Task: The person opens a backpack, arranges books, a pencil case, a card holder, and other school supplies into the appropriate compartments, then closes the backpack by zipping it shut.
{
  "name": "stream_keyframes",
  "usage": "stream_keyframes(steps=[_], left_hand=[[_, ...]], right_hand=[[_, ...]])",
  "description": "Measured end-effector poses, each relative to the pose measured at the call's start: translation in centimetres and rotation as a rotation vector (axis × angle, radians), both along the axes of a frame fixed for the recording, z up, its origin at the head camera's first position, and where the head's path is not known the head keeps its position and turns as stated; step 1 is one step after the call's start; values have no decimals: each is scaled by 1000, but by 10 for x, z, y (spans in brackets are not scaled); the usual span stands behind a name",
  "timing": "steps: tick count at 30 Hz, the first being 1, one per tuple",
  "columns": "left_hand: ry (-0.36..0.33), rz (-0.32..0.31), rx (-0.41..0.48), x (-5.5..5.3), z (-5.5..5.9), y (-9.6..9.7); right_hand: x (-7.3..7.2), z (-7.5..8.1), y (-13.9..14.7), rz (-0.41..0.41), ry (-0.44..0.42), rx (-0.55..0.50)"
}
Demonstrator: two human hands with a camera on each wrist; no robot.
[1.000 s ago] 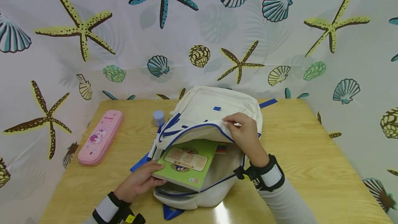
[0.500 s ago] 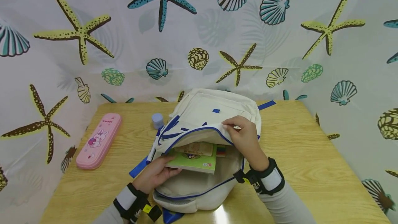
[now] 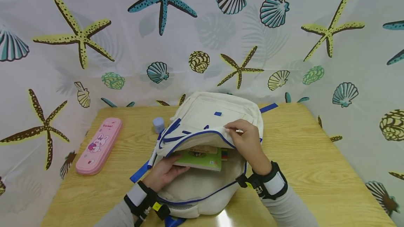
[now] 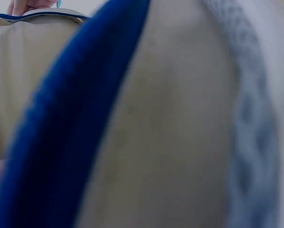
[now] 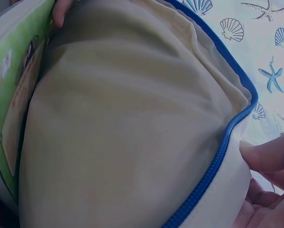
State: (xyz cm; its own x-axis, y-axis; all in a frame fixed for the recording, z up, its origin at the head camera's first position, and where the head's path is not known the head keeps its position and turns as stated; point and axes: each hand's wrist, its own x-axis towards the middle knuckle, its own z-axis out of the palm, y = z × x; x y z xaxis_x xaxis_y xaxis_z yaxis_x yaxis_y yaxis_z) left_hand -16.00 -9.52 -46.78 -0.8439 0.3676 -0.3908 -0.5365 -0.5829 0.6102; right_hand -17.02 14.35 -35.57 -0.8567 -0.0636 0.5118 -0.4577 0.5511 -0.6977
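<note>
A white backpack (image 3: pixel 217 204) with blue trim lies on the table, its main opening toward me. My right hand (image 3: pixel 246 139) pinches the edge of the top flap (image 3: pixel 189 141) and holds it up; the right wrist view shows thumb and fingers on the cloth beside the blue zipper (image 5: pixel 222 147). Inside the mouth, my left hand (image 3: pixel 167 172) grips a green book (image 3: pixel 202 160) by its left side, thumb above. The flap hides the book's far part. Blurred blue edging (image 4: pixel 80 99) and grey mesh (image 4: pixel 251 118) fill most of the left wrist view.
A pink pencil case (image 3: pixel 99 146) with a rabbit print lies at the table's left. Near the backpack's left side stands a lavender-capped item (image 3: pixel 159 124). Something with coloured stripes (image 3: pixel 224 154) shows inside the bag. A shell-and-starfish cloth (image 3: pixel 176 52) hangs behind the wooden table (image 3: pixel 303 171).
My left hand has moved forward and right, carrying the green book deeper under the flap. My right hand keeps its pinch on the flap.
</note>
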Motion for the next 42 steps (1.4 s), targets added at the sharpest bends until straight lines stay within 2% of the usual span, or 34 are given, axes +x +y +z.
stream_keyframes(steps=[3,5,7,10,14,18,22,29,35,42], left_hand=[[34,42,0,-2,1,6],[53,77,-50,-2,0,10],[74,88,-106,-1,-2,15],[141,52,-202,-1,-8,22],[226,4,-273,-2,-15,27],[193,19,-336,-8,-19,30],[139,51,-349,-10,-20,33],[17,197,-357,-11,-16,39],[9,223,-373,-11,-11,40],[-61,282,-413,-11,-9,39]], right_hand=[[-1,1,0,-3,20,5],[-2,2,0,-4,24,4],[-2,2,0,-4,17,0],[-1,0,0,-5,1,-4],[-1,-2,0,-6,-9,-9],[-1,-4,1,-2,-5,-9],[0,-7,2,0,6,-6],[-1,-10,3,9,8,-19],[2,-10,2,17,-8,-25],[4,-11,2,13,-22,-25]])
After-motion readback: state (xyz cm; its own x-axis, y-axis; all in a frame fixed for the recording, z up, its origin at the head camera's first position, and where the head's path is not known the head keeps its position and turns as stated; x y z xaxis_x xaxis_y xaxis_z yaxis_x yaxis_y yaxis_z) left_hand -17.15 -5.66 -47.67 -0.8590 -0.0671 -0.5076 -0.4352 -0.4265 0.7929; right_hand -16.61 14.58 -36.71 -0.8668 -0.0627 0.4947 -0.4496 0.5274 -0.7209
